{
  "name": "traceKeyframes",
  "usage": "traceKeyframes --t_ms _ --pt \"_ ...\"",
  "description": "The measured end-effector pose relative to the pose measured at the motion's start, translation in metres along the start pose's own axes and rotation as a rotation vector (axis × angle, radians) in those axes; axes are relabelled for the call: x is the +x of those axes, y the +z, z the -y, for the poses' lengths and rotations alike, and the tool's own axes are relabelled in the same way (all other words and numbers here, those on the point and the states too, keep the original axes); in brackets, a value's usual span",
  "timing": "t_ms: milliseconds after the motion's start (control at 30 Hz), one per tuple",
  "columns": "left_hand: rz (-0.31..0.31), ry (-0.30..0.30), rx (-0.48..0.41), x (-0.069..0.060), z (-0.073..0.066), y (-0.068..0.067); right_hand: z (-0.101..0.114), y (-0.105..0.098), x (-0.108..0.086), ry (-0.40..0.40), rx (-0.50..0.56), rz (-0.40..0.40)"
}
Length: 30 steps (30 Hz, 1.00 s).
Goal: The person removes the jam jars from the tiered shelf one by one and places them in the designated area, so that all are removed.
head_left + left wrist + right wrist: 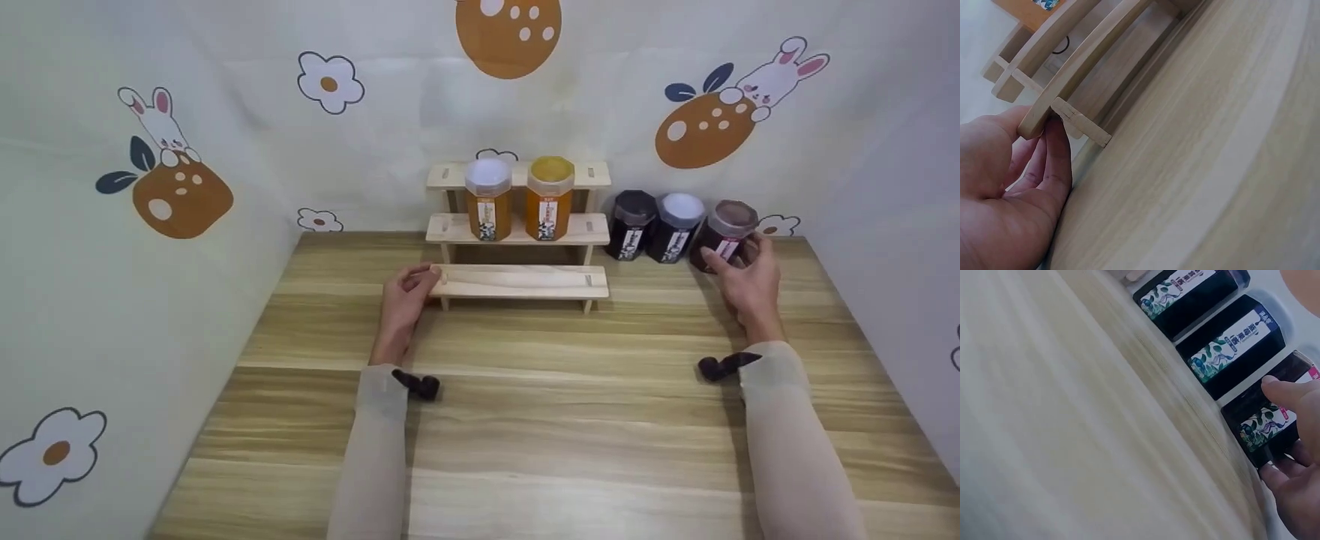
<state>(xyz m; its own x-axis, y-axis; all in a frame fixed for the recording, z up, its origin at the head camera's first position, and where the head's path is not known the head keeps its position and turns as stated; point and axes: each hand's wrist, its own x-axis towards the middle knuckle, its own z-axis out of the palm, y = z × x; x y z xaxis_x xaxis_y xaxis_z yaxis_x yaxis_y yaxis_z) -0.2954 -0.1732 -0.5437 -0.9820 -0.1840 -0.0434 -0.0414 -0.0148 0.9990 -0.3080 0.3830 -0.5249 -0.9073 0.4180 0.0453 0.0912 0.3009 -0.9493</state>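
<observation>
My left hand (405,300) pinches the left end of the lowest board of a three-step wooden display rack (517,282), thumb above and fingers beneath in the left wrist view. At the back right, my right hand (754,289) grips a dark jar (733,217) with a brownish lid, thumb across its front and fingers round its far side. That jar stands upright on the table, its base low by the tabletop in the right wrist view. Beside it are a white-lidded dark jar (679,229) and a black-lidded dark jar (631,225).
Two amber jars stand on the rack's middle step, one with a white lid (489,199) and one with a yellow lid (550,199). Patterned cloth walls (390,150) enclose the wood-grain table (562,420) at the back and both sides.
</observation>
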Motion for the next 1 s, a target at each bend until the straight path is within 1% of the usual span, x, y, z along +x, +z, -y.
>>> traceKeyframes --t_ms 167,400,567,700,833,900,1000 --pt "-0.001 0.025 -0.009 0.003 -0.002 -0.004 0.002 0.002 0.007 -0.031 -0.037 0.044" --pt "0.004 0.006 -0.005 0.003 -0.001 -0.006 0.004 0.002 0.015 -0.059 -0.13 0.062" --pt "0.004 0.004 0.005 0.002 -0.001 -0.005 0.005 0.001 0.018 -0.07 -0.146 0.075" --pt "0.014 -0.012 0.019 0.003 -0.001 -0.005 0.005 0.001 0.019 -0.071 -0.142 0.093" --pt "0.025 -0.024 0.011 0.003 -0.001 -0.005 0.005 0.003 0.017 -0.077 -0.118 0.102" --pt "0.029 -0.026 0.014 0.002 -0.001 -0.005 0.005 0.004 0.016 -0.058 -0.072 0.102" --pt "0.035 -0.037 0.022 0.002 -0.001 -0.006 0.009 0.007 0.011 0.005 0.02 0.086"
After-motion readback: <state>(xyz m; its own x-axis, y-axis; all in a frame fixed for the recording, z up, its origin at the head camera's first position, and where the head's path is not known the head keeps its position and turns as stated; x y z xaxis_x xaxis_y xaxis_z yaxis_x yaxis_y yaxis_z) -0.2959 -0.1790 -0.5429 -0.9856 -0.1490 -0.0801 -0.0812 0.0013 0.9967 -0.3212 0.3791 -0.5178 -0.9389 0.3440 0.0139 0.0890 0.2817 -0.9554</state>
